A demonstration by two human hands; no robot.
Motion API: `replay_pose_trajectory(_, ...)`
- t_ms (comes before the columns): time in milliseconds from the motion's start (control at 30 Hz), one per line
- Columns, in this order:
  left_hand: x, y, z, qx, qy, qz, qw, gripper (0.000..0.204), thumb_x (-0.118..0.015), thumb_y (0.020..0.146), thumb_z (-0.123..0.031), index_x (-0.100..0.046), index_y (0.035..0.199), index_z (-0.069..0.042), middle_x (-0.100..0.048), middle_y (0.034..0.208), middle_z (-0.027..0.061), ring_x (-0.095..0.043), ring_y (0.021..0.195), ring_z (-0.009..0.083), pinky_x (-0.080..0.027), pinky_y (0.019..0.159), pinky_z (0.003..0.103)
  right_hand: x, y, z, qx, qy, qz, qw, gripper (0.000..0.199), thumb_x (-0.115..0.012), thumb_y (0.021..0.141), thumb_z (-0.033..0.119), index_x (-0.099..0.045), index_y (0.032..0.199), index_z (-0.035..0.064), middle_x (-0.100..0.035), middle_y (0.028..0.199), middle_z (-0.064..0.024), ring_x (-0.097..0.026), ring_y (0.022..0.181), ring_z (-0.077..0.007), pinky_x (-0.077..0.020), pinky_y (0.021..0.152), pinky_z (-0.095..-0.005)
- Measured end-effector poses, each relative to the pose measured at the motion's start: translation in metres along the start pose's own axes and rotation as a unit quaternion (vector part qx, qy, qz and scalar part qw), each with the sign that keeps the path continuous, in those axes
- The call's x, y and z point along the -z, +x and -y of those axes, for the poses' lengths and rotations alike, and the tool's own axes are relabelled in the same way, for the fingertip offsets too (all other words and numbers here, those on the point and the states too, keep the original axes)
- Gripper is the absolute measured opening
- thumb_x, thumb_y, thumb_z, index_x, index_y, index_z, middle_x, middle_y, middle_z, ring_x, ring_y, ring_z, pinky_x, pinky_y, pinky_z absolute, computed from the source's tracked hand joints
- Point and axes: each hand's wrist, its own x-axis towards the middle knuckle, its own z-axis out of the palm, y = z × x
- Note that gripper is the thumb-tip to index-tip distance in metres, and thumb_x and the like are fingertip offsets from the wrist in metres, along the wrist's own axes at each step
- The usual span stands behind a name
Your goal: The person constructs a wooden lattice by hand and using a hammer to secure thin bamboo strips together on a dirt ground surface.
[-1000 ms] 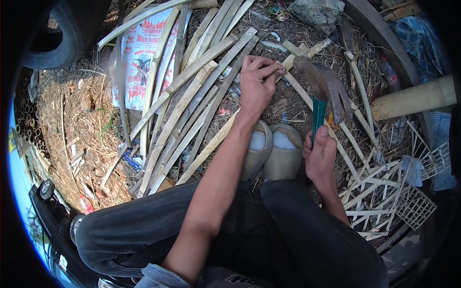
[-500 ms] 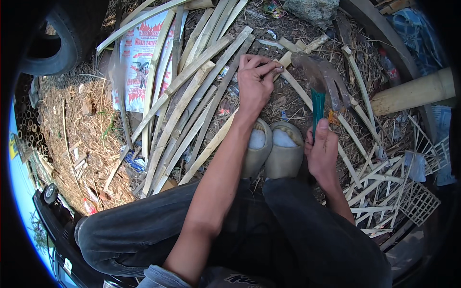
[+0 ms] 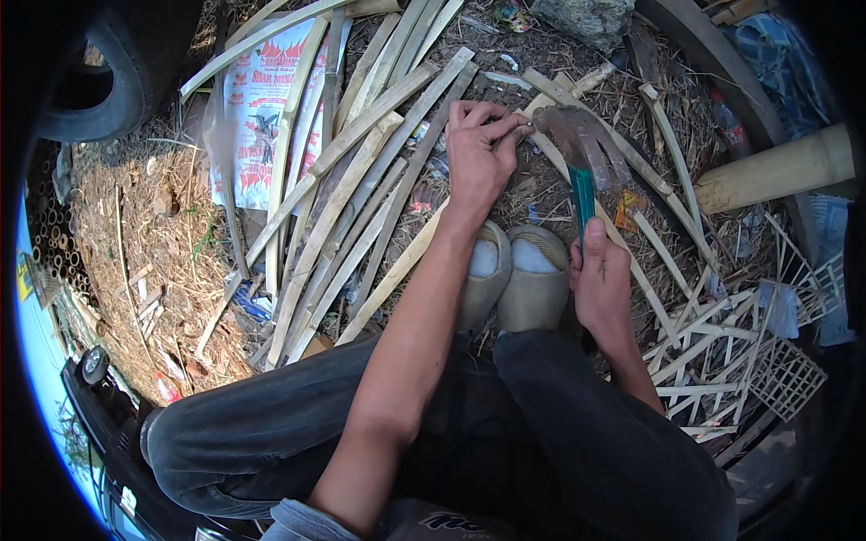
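My left hand (image 3: 484, 153) pinches the upper end of a long, pale bamboo strip (image 3: 643, 275) between thumb and fingers, just beyond my feet. The strip slants down to the right. My right hand (image 3: 603, 281) is wrapped round the green handle (image 3: 583, 191) of a tool, thumb along the grip. Its brown metal head (image 3: 585, 140) is smeared by motion and looks split into prongs; I cannot tell its exact kind. That head is close to the right of my left fingertips and overlaps the strip in view, though contact cannot be made out.
Many split bamboo strips (image 3: 350, 203) lie at left, some over a printed white sack (image 3: 271, 126). A thick bamboo pole (image 3: 778, 171), woven slats (image 3: 708, 361) and a rock (image 3: 591, 20) lie to the right and beyond. A tyre (image 3: 126, 95) stands far left.
My right hand has swung the green-handled tool a little left, bringing its head closer to my left fingers. My left hand has hardly moved and keeps its pinch.
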Motion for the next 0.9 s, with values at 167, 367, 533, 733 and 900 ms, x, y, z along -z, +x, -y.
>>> replay_pose_trajectory(167, -0.003, 0.002, 0.001, -0.013, -0.001, -0.014, 1.000, 0.020, -0.083, 0.078, -0.008, -0.084, 0.097, -0.012, -0.074, 0.096, 0.0043, -0.057, 0.102, 0.0260, -0.049, 0.091, 0.037, -0.002, 0.012, -0.008, 0.000, -0.082, -0.012, 0.997, 0.070, -0.034, 0.112, 0.052, -0.052, 0.068, 0.0011, -0.044, 0.057, -0.0005, -0.045, 0.053, -0.0099, -0.0338, 0.050, -0.0314)
replay_pose_trajectory(367, -0.006, 0.002, 0.001, -0.049, 0.043, -0.030, 0.997, 0.016, -0.082, 0.079, -0.008, -0.084, 0.095, -0.012, -0.073, 0.094, 0.0042, -0.059, 0.098, 0.0247, -0.050, 0.088, 0.036, 0.006, -0.005, 0.015, 0.000, 0.121, -0.025, 0.992, 0.072, -0.035, 0.104, 0.070, -0.049, 0.081, 0.0041, -0.041, 0.064, 0.0027, -0.040, 0.054, -0.0057, -0.0315, 0.048, -0.0226)
replay_pose_trajectory(533, -0.003, 0.003, 0.004, -0.042, 0.014, -0.045, 0.998, 0.016, -0.083, 0.079, -0.007, -0.084, 0.095, -0.011, -0.073, 0.093, 0.0043, -0.061, 0.092, 0.0221, -0.052, 0.081, 0.034, 0.007, 0.000, 0.014, -0.047, 0.140, -0.031, 0.988, 0.070, -0.037, 0.109, 0.058, -0.054, 0.076, -0.0004, -0.046, 0.059, 0.0012, -0.044, 0.054, -0.0063, -0.0337, 0.049, -0.0257)
replay_pose_trajectory(733, -0.003, 0.002, 0.003, -0.051, 0.024, -0.032, 0.998, 0.017, -0.083, 0.078, -0.008, -0.083, 0.095, -0.011, -0.074, 0.093, 0.0040, -0.061, 0.092, 0.0223, -0.052, 0.081, 0.034, 0.006, 0.003, 0.000, -0.049, 0.131, -0.023, 0.990, 0.072, -0.035, 0.103, 0.073, -0.047, 0.079, 0.0061, -0.042, 0.064, 0.0028, -0.039, 0.054, -0.0052, -0.0304, 0.047, -0.0229)
replay_pose_trajectory(900, -0.005, 0.004, 0.001, -0.051, 0.014, -0.031, 0.998, 0.017, -0.083, 0.078, -0.007, -0.083, 0.095, -0.010, -0.074, 0.094, 0.0045, -0.060, 0.092, 0.0230, -0.052, 0.082, 0.034, 0.001, 0.008, -0.012, 0.043, 0.080, 0.006, 0.996, 0.068, -0.035, 0.106, 0.067, -0.047, 0.079, 0.0058, -0.042, 0.065, 0.0034, -0.040, 0.054, -0.0050, -0.0311, 0.048, -0.0231)
